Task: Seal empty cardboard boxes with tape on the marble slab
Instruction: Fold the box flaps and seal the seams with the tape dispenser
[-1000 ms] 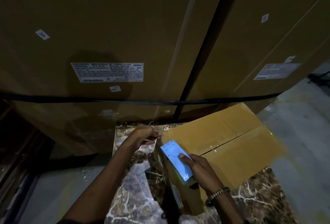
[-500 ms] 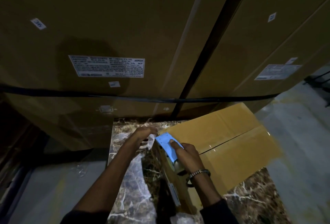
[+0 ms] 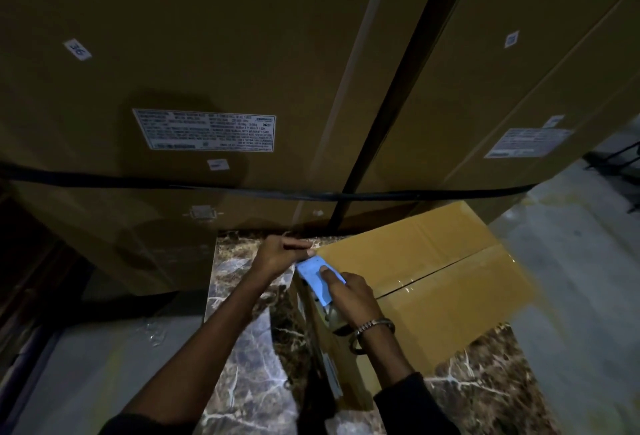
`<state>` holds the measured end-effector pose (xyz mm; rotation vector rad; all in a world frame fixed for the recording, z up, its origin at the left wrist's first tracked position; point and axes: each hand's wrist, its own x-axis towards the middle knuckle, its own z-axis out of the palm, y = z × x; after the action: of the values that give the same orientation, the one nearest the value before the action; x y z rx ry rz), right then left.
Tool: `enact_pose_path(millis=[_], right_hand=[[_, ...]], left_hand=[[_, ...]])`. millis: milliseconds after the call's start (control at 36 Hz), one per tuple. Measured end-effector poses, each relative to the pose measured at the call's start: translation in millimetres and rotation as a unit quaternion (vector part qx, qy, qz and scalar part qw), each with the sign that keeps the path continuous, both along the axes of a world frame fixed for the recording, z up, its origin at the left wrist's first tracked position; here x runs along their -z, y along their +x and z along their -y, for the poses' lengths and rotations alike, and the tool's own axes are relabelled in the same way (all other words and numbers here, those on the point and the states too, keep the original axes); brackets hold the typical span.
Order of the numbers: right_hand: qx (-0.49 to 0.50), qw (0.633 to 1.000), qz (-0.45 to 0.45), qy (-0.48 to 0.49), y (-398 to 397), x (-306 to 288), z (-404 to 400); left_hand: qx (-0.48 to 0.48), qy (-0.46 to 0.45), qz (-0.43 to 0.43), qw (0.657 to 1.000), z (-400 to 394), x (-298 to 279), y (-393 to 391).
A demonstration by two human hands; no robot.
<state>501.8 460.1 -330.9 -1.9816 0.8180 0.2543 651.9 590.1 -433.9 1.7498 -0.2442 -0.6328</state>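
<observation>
A closed cardboard box (image 3: 433, 282) lies on the brown marble slab (image 3: 249, 348), its top flaps meeting in a dark seam with shiny tape over part of it. My right hand (image 3: 349, 299) grips a blue tape dispenser (image 3: 317, 278) at the box's left top edge, index finger laid along its blue plate. My left hand (image 3: 280, 256) is at the box's far left corner, fingers curled and pinching something small there, probably the tape end; the tape itself is too dim to make out.
Two very tall cardboard cartons (image 3: 225, 88) with white labels and black straps stand right behind the slab. Grey floor (image 3: 581, 278) lies to the right and lower left. A crumpled bit of clear film (image 3: 152, 330) lies on the floor to the left.
My right hand has moved the blue dispenser up the box's left side to its top left corner. My left hand has stayed at that corner.
</observation>
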Motion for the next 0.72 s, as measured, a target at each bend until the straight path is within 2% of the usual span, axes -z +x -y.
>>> enact_pose_path(millis=[194,361,556,722], right_hand=[[-0.054,0.997,-0.034,-0.033,-10.4,-4.7,1.5],[-0.079,0.994,-0.042,-0.056,-49.9,-15.7,12.7],[-0.094,0.992,-0.065,-0.048,-52.5,-17.9,7.6],[-0.094,0.992,-0.072,-0.043,-49.7,-12.1,10.9]], left_hand=[[-0.048,0.004,0.012,0.999,0.4,12.3,-10.4],[-0.063,0.089,0.091,0.990,5.9,5.7,-15.8],[-0.065,0.113,0.139,0.982,6.3,1.4,-26.6],[-0.011,0.041,0.101,0.994,3.6,2.1,-39.7]])
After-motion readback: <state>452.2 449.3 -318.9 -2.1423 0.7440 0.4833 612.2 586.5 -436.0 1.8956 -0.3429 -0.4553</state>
